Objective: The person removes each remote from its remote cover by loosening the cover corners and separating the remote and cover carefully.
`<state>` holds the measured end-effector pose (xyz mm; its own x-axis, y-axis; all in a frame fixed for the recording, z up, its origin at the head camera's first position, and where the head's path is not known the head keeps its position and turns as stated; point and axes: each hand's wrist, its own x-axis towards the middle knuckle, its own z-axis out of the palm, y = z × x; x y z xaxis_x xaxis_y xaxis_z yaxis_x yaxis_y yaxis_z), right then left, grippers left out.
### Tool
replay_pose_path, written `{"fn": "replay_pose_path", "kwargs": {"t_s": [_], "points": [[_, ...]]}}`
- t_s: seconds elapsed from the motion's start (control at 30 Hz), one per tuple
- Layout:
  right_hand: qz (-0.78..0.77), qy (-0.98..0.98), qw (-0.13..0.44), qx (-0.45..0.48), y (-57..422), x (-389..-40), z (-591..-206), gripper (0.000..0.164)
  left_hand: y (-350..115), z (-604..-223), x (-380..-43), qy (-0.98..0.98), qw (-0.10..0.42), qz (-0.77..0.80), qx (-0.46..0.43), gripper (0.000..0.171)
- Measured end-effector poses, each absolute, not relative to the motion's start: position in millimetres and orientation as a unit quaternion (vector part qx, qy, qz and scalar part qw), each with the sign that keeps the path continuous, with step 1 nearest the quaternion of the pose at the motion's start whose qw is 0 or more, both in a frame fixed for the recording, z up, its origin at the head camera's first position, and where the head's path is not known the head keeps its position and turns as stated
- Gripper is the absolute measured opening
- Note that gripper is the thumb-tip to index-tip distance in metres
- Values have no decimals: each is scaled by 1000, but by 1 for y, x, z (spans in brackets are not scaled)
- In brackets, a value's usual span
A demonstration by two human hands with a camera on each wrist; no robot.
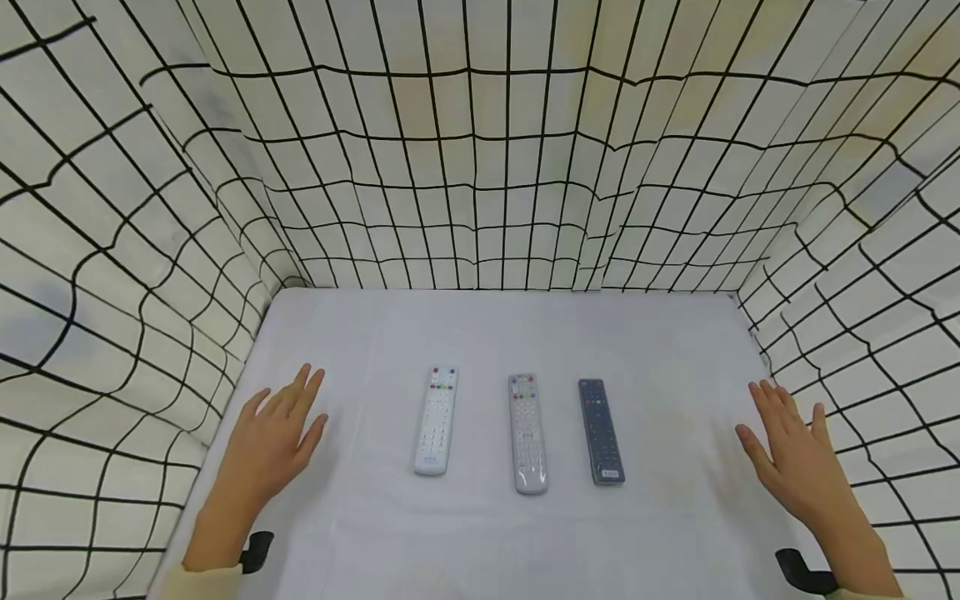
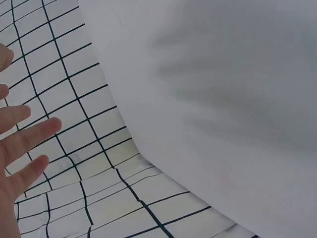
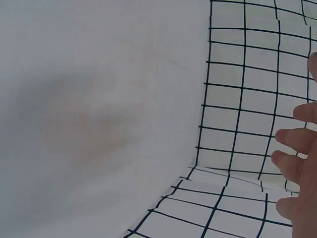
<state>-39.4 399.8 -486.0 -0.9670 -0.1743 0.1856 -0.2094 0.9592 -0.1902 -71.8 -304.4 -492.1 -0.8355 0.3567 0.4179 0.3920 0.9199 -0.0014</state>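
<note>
Three remote controls lie apart on the white table in the head view. The left one is a white remote control [image 1: 436, 421], the middle one a grey-white remote control [image 1: 528, 433], and the right one a dark remote control [image 1: 601, 431]. My left hand [image 1: 273, 446] hovers over the table's left side with fingers spread, holding nothing; its fingers [image 2: 29, 136] show at the left wrist view's edge. Over the right side is my right hand [image 1: 798, 467], fingers extended and holding nothing; the right wrist view shows its fingers [image 3: 292, 163]. Neither hand touches a remote.
A white cloth covers the table [image 1: 480, 542]. White sheets with a black grid [image 1: 487, 167] hang behind it and along both sides, close to the hands. Dark bands [image 1: 257, 552] sit at both wrists.
</note>
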Motion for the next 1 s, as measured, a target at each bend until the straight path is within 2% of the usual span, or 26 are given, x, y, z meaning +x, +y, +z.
{"fn": "replay_pose_path", "kwargs": {"t_s": [0.17, 0.3, 0.4, 0.53, 0.8, 1.0], "points": [[116, -979, 148, 84, 385, -34, -482, 61, -296, -494, -76, -937, 269, -71, -210, 55], [139, -966, 203, 84, 366, -30, -482, 54, -284, -497, -76, -937, 264, -109, -201, 60], [152, -959, 221, 88, 350, -28, -484, 53, -272, -500, -72, -942, 246, -138, -181, 59], [176, -955, 221, 86, 328, -26, -491, 52, -252, -503, -63, -953, 187, -202, -125, 55], [246, -944, 202, 81, 272, -20, -506, 49, -215, -514, -52, -918, 18, -396, 29, 48], [325, -929, 160, 77, 225, -21, -519, 48, -195, -529, -51, -873, -48, -476, 93, 45]]}}
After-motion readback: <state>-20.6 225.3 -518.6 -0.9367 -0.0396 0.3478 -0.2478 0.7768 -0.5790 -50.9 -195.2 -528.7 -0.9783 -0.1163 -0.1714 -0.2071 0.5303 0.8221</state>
